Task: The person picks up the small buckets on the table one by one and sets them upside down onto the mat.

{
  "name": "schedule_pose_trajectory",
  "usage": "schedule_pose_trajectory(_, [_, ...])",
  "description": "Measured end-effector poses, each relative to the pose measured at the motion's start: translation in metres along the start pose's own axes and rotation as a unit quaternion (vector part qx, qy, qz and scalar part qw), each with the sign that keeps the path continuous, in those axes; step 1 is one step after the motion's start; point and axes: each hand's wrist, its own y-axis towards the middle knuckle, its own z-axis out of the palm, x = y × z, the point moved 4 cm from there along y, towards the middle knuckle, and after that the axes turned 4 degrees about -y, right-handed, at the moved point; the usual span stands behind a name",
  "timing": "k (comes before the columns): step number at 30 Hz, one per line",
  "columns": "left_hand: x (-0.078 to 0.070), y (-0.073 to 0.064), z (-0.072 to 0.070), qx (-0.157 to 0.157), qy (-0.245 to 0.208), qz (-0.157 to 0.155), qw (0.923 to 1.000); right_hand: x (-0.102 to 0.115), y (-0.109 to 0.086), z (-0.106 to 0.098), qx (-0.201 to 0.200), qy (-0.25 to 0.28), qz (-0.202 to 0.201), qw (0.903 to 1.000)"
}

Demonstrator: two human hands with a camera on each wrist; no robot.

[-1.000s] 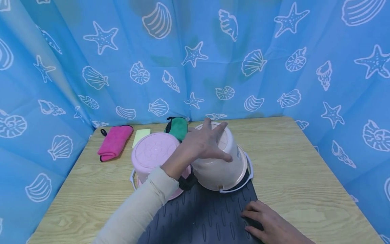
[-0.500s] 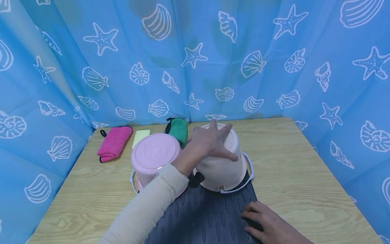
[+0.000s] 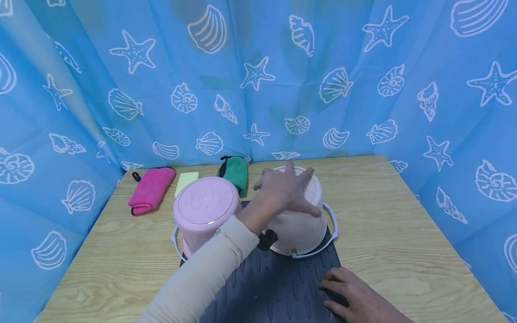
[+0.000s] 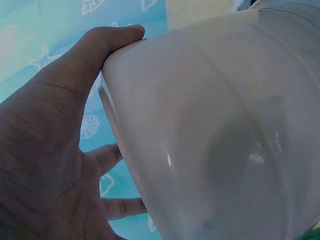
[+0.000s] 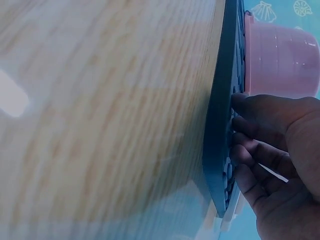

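An upside-down cream bucket stands on the dark ridged mat, its grey-white handle lying round the rim at right. Over its base my left hand spreads its fingers. In the left wrist view the thumb touches the base's edge, fingertips meet the base, and a gap shows between palm and bucket. Left of it a pink bucket also stands upside down, partly behind my left sleeve. My right hand rests its loosely bent fingertips on the mat's right side.
Behind the buckets lie a folded pink cloth, a pale yellow flat piece and a green cloth with black trim. A blue shell-patterned curtain hangs round the wooden table.
My left hand has moved slightly right with the cream bucket's base, and the bucket has gone from tilted to more upright. My right hand has stayed in place.
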Motion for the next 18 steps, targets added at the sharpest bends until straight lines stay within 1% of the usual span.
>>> schedule_pose_trajectory(5, [-0.004, 0.0, 0.001, -0.005, 0.032, 0.001, 0.9995, 0.001, 0.0, -0.002, -0.014, -0.008, -0.016, 0.9997])
schedule_pose_trajectory(8, [-0.006, 0.0, 0.003, -0.007, 0.05, 0.0, 0.9987, 0.001, 0.0, -0.001, -0.014, -0.012, -0.016, 0.9997])
schedule_pose_trajectory(10, [-0.007, 0.0, 0.004, -0.009, 0.053, -0.001, 0.9985, 0.0, 0.001, 0.0, -0.017, -0.014, -0.018, 0.9996])
schedule_pose_trajectory(13, [-0.008, -0.005, 0.006, -0.011, 0.048, 0.009, 0.9987, 0.0, 0.0, 0.002, -0.03, -0.02, -0.04, 0.9985])
schedule_pose_trajectory(15, [-0.007, -0.01, 0.006, -0.015, 0.035, 0.021, 0.9991, 0.0, 0.0, 0.002, -0.04, -0.025, -0.057, 0.9972])
schedule_pose_trajectory(16, [-0.006, -0.013, 0.006, -0.021, 0.028, 0.029, 0.999, -0.001, 0.0, 0.003, -0.044, -0.029, -0.064, 0.9966])
schedule_pose_trajectory(18, [-0.001, -0.021, 0.004, -0.039, 0.014, 0.047, 0.998, -0.001, 0.0, 0.002, -0.041, -0.033, -0.064, 0.9965])
